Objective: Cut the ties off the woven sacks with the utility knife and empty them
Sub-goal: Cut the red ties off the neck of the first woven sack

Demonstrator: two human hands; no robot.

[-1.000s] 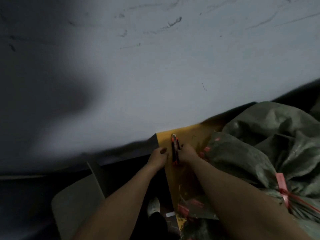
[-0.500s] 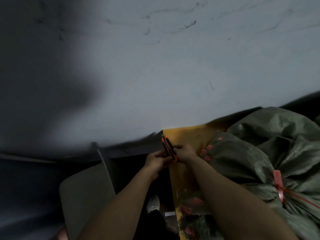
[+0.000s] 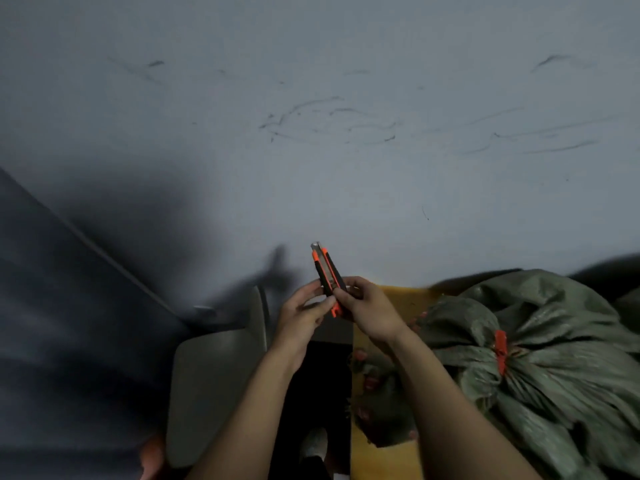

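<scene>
An orange and black utility knife [image 3: 327, 275] points up and away in front of me, a short metal tip showing at its top. My right hand [image 3: 369, 311] grips its lower handle. My left hand [image 3: 303, 311] pinches the handle from the left side with thumb and fingers. To the right lies a grey-green woven sack [image 3: 540, 358], its neck bunched and closed by a red tie [image 3: 500, 351]. Neither hand touches the sack.
A yellow table top [image 3: 398, 296] carries the sack and a smaller sack with red bits [image 3: 377, 393]. A grey chair [image 3: 211, 386] stands at lower left. A scuffed pale wall [image 3: 346, 150] fills the view ahead. My shoe [image 3: 315, 445] shows on the dark floor below.
Both hands lifted the knife off the yellow table top and raised it in front of the wall. The view tilted upward, and my left hand closed onto the handle.
</scene>
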